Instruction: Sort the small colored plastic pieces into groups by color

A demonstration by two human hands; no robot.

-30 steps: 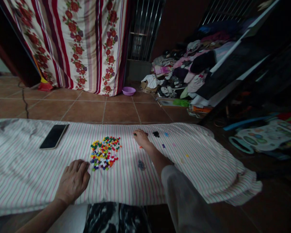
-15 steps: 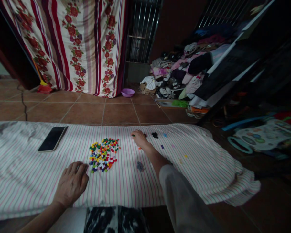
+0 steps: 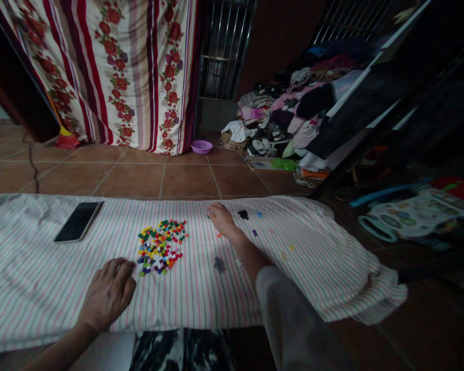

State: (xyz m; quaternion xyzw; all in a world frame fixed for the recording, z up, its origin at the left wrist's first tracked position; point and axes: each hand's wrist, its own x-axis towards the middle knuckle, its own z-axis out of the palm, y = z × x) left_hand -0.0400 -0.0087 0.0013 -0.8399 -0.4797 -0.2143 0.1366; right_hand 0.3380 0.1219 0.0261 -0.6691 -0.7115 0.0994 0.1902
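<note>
A pile of small coloured beads [image 3: 160, 246] lies on a pink-striped white cloth [image 3: 42, 273] spread over the floor. My left hand [image 3: 107, 292] rests on the cloth just left of the pile, fingers curled loosely, holding nothing I can see. My right hand [image 3: 221, 217] reaches to the far side of the cloth, right of the pile, fingers pressed down together on the cloth; whether they pinch a bead is hidden. Small sorted clusters lie near it: black beads [image 3: 243, 214], blue beads [image 3: 259, 214], grey beads [image 3: 218, 264].
A black phone [image 3: 78, 221] lies on the cloth at the left. Behind are brown floor tiles, a floral curtain [image 3: 139, 72], a purple bowl [image 3: 201, 147] and a heap of clothes [image 3: 290, 118]. A toy board [image 3: 417, 214] lies at the right.
The view has drifted slightly right and down. My right hand has edged a little toward the far edge; my left hand has slid slightly back from the pile.
</note>
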